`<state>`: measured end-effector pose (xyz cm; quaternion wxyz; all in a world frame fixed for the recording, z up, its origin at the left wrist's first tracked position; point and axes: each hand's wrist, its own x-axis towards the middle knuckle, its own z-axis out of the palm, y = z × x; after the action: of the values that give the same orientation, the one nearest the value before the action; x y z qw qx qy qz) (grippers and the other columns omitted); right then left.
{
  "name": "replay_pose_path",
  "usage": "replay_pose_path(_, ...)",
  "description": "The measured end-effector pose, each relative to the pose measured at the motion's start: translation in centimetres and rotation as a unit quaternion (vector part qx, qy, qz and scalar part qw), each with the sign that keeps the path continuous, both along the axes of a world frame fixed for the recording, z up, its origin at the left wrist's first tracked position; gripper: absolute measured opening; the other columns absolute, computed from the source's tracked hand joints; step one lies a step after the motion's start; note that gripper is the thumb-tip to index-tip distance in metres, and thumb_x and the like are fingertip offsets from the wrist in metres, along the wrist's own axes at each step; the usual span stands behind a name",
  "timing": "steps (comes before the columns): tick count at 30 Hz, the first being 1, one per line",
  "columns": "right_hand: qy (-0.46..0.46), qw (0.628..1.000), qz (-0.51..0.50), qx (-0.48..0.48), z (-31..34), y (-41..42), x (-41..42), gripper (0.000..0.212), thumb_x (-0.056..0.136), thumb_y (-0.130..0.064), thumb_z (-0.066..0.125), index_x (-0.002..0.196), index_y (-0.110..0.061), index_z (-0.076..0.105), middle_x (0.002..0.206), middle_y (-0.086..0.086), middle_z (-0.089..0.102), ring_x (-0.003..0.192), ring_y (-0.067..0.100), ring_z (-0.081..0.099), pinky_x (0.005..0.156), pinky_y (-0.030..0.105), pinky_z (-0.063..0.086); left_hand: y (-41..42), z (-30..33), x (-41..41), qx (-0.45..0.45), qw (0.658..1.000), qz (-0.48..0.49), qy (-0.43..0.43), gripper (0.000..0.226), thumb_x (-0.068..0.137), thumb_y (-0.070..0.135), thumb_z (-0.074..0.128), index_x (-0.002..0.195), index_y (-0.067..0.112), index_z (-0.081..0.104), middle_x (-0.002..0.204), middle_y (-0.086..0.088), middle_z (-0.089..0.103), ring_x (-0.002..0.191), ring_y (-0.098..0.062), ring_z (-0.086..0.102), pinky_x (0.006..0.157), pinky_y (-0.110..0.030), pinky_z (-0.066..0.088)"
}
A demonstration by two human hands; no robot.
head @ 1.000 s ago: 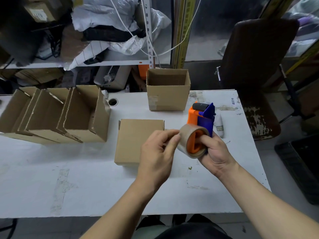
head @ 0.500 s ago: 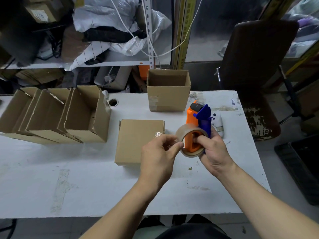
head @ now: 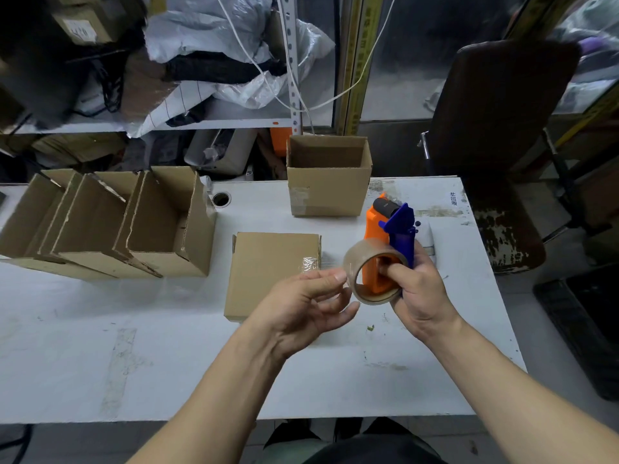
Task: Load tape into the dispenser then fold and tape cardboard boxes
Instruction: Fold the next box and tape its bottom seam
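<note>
My right hand grips the orange-and-blue dispenser, tape roll seated on it, held above the white table. My left hand is loose-fingered, thumb tip at the roll's edge (holding nothing). Flat closed box sits just left.

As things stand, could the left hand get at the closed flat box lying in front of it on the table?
Probably yes. The left hand holds nothing, fingers loosely spread beside the tape roll, and it hovers just over the near right corner of the flat box, with nothing between them.
</note>
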<state>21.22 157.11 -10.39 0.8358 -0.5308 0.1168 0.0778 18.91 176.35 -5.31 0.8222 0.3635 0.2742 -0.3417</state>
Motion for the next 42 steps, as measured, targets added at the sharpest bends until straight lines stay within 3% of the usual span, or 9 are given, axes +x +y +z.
replay_pose_path(5,-0.07,0.99,0.028,-0.116,0.3,-0.7,0.0,0.073,0.084,0.018,0.054,0.133,-0.036,0.065,0.12,0.004,0.068,0.11,0.021,0.061,0.09,0.033,0.049,0.9,-0.6,0.3,0.062,0.997,-0.045,0.003,0.006,0.085,0.002,0.078,0.088,0.005,0.073,0.085,-0.013,0.063,0.082,-0.029,0.069,0.084,-0.045,0.061)
replay_pose_path(8,-0.135,0.954,0.094,-0.251,0.8,-1.6,-0.2,0.097,0.082,0.027,0.057,0.147,-0.044,0.05,0.132,-0.002,0.063,0.122,0.015,0.061,0.097,0.026,0.054,1.7,-0.4,0.6,0.14,0.988,-0.06,-0.031,0.002,0.093,0.002,0.072,0.093,0.004,0.071,0.1,-0.018,0.07,0.091,-0.032,0.073,0.087,-0.045,0.06)
replay_pose_path(11,-0.182,0.91,0.127,-0.349,0.6,-2.1,-0.8,0.104,0.081,0.024,0.069,0.14,-0.06,0.05,0.122,-0.022,0.055,0.116,0.005,0.056,0.095,0.016,0.05,2.6,0.4,1.1,0.191,0.975,-0.077,-0.085,0.004,0.098,0.003,0.065,0.095,0.002,0.063,0.113,-0.024,0.076,0.101,-0.032,0.075,0.092,-0.045,0.061)
replay_pose_path(19,-0.262,0.853,0.126,-0.434,-0.9,-2.7,-1.3,0.101,0.08,0.016,0.078,0.153,-0.045,0.044,0.113,-0.008,0.05,0.106,0.013,0.055,0.091,0.018,0.049,1.0,1.6,0.9,0.33,0.915,-0.041,-0.23,0.004,0.103,-0.002,0.053,0.099,0.0,0.053,0.088,-0.013,0.08,0.087,-0.03,0.079,0.088,-0.048,0.064)
replay_pose_path(22,-0.348,0.792,0.124,-0.486,-1.6,-3.4,-1.2,0.09,0.08,0.004,0.085,0.155,-0.027,0.046,0.109,0.002,0.049,0.101,0.017,0.053,0.091,0.034,0.055,1.7,2.0,1.1,0.359,0.897,-0.018,-0.257,0.004,0.101,-0.002,0.056,0.098,0.0,0.055,0.088,-0.013,0.08,0.085,-0.031,0.079,0.087,-0.051,0.063)
replay_pose_path(24,-0.358,0.753,0.118,-0.54,-2.2,-4.5,-1.3,0.099,0.079,0.009,0.084,0.158,-0.033,0.04,0.11,0.003,0.048,0.1,0.018,0.05,0.087,0.035,0.055,2.4,2.3,1.3,0.359,0.895,-0.001,-0.265,0.002,0.099,-0.004,0.057,0.098,-0.003,0.056,0.087,-0.015,0.08,0.086,-0.033,0.079,0.087,-0.051,0.064)
replay_pose_path(31,-0.367,0.703,0.113,-0.599,-2.7,-4.8,-2.2,0.096,0.082,0.008,0.078,0.159,-0.033,0.037,0.11,0.006,0.048,0.097,0.025,0.051,0.079,0.042,0.055,2.9,1.4,0.9,0.298,0.929,0.042,-0.214,0.01,0.098,-0.002,0.062,0.097,0.003,0.053,0.09,-0.02,0.077,0.089,-0.037,0.079,0.086,-0.052,0.063)
replay_pose_path(36,-0.372,0.665,0.132,-0.634,-3.0,-3.9,-3.0,0.098,0.078,0.011,0.076,0.158,-0.032,0.039,0.107,0.007,0.051,0.094,0.026,0.049,0.081,0.036,0.048,2.9,-1.9,0.2,0.287,0.948,0.056,-0.128,0.044,0.086,-0.003,0.081,0.12,0.002,0.054,0.086,-0.011,0.065,0.078,-0.028,0.076,0.082,-0.043,0.065)
replay_pose_path(42,-0.37,0.627,0.186,-0.66,-4.7,-4.4,-3.4,0.095,0.077,0.008,0.076,0.156,-0.033,0.045,0.11,0.008,0.052,0.096,0.026,0.048,0.086,0.03,0.04,2.6,-6.4,-1.4,0.347,0.928,0.061,-0.118,0.013,0.089,-0.003,0.078,0.099,-0.004,0.069,0.078,-0.013,0.072,0.072,-0.024,0.074,0.075,-0.036,0.065)
